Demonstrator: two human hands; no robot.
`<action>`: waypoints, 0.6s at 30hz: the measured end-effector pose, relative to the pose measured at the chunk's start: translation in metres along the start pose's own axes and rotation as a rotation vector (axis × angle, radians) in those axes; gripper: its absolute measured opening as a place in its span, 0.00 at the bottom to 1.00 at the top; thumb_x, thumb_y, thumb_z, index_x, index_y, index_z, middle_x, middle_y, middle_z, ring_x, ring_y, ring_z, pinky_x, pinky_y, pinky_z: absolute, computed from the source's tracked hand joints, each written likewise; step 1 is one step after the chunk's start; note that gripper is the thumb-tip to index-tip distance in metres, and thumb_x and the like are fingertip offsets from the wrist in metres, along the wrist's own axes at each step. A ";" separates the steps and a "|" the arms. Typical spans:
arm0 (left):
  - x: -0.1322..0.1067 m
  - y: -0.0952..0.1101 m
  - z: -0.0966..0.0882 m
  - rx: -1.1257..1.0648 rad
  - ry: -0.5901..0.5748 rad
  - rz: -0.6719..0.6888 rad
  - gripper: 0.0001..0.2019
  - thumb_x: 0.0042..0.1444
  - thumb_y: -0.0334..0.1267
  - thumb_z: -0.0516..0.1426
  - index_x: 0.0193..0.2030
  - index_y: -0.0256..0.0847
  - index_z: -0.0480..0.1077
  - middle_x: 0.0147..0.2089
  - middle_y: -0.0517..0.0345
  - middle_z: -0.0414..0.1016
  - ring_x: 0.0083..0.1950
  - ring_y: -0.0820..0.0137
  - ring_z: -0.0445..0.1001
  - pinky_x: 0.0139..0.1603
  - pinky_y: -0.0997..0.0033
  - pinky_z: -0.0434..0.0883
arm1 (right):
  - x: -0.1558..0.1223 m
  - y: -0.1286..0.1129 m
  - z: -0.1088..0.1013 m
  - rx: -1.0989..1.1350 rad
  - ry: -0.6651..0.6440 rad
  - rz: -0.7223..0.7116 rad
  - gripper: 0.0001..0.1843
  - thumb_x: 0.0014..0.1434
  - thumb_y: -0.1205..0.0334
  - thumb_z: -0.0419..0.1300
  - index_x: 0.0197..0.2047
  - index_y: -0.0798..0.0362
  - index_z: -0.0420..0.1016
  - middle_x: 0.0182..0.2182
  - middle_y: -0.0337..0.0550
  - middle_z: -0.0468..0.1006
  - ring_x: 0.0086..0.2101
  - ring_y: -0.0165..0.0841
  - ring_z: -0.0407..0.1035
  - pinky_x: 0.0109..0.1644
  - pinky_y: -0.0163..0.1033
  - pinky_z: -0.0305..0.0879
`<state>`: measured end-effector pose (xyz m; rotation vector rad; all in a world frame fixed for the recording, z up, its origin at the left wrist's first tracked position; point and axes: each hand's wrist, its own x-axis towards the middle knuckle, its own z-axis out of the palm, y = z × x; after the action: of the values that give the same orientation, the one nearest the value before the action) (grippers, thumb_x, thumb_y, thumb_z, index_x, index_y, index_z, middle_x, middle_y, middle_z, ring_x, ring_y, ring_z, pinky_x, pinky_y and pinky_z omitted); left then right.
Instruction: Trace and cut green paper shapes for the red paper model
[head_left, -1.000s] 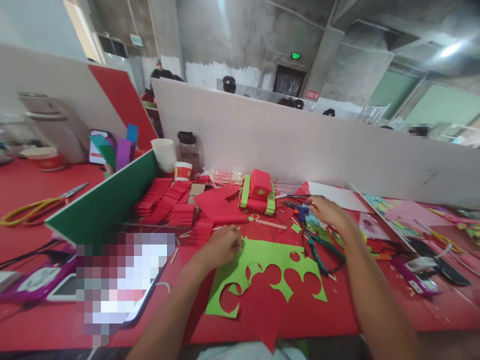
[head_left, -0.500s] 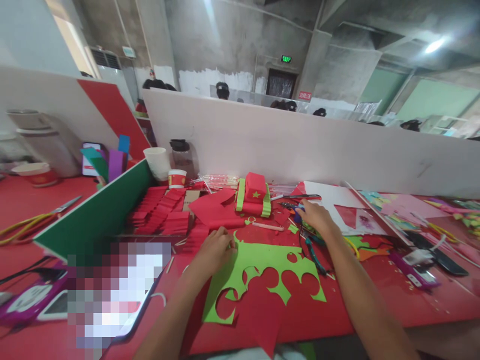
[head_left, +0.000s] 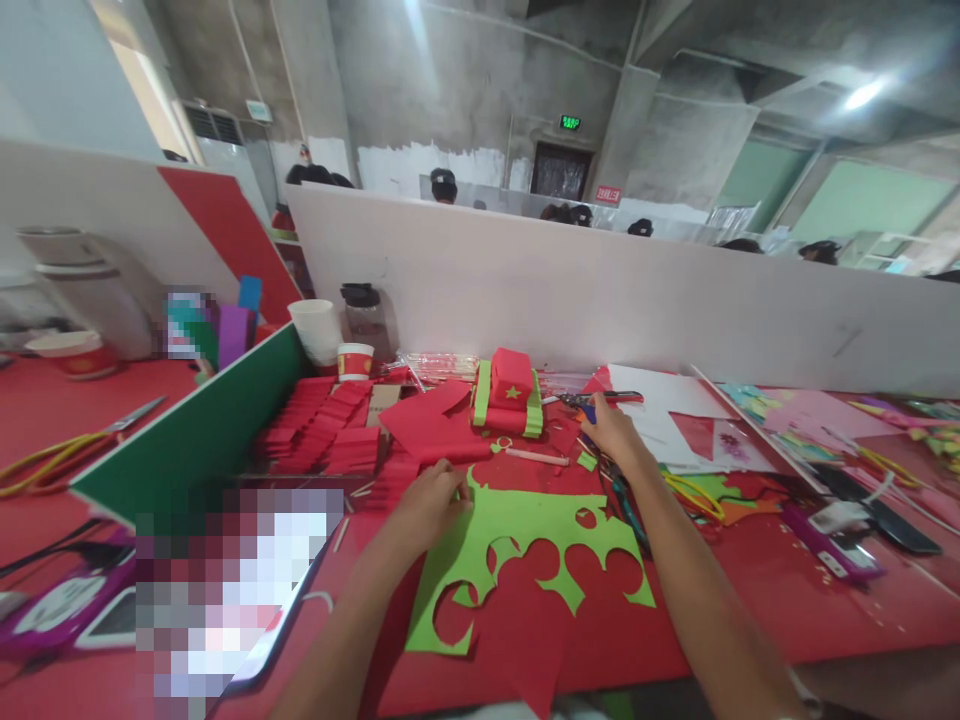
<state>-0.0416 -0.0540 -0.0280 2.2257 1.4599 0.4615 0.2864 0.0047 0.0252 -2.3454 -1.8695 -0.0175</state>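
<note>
My left hand [head_left: 429,498] rests with curled fingers on the top left corner of a green paper sheet [head_left: 525,525] and pinches its edge. The sheet has round holes cut out of it and lies flat on the red table [head_left: 750,610]. My right hand [head_left: 611,430] reaches further back, its fingers bent round a small blue-handled tool [head_left: 592,408] beside dark scissors [head_left: 611,397]. A red paper tank model [head_left: 510,392] with green bands and a green star stands just behind and between both hands.
Stacks of folded red paper [head_left: 322,425] lie left of the tank, by a green board [head_left: 195,420]. Cups [head_left: 319,330] and a bottle [head_left: 364,305] stand at the white partition [head_left: 600,290]. Green-handled pliers [head_left: 626,505], paper scraps and a black phone [head_left: 892,515] lie to the right.
My right hand has moved left and a little away from me, onto the blue-handled tool. My left hand stays on the green sheet's corner. The view has shifted slightly.
</note>
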 end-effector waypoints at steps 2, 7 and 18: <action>-0.001 0.000 0.000 0.010 0.008 0.012 0.04 0.55 0.35 0.59 0.35 0.39 0.75 0.45 0.48 0.72 0.48 0.59 0.71 0.47 0.63 0.66 | 0.002 0.003 -0.003 0.014 0.028 0.014 0.21 0.64 0.58 0.56 0.59 0.55 0.60 0.42 0.53 0.80 0.41 0.44 0.75 0.40 0.38 0.61; -0.002 0.005 -0.001 0.066 0.030 -0.010 0.06 0.54 0.30 0.56 0.35 0.38 0.75 0.45 0.47 0.72 0.47 0.59 0.71 0.48 0.62 0.66 | 0.003 0.023 -0.002 0.104 0.149 0.064 0.15 0.62 0.55 0.57 0.50 0.52 0.64 0.37 0.47 0.79 0.36 0.41 0.74 0.35 0.37 0.57; 0.000 0.004 -0.004 0.049 -0.023 -0.039 0.04 0.55 0.32 0.58 0.35 0.38 0.75 0.44 0.47 0.71 0.44 0.62 0.72 0.44 0.66 0.66 | 0.003 0.027 0.009 0.141 0.211 -0.056 0.10 0.59 0.57 0.59 0.42 0.50 0.66 0.31 0.42 0.77 0.31 0.37 0.71 0.31 0.35 0.52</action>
<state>-0.0402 -0.0551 -0.0223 2.2287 1.5152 0.3907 0.3127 0.0029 0.0142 -2.1082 -1.7739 -0.1304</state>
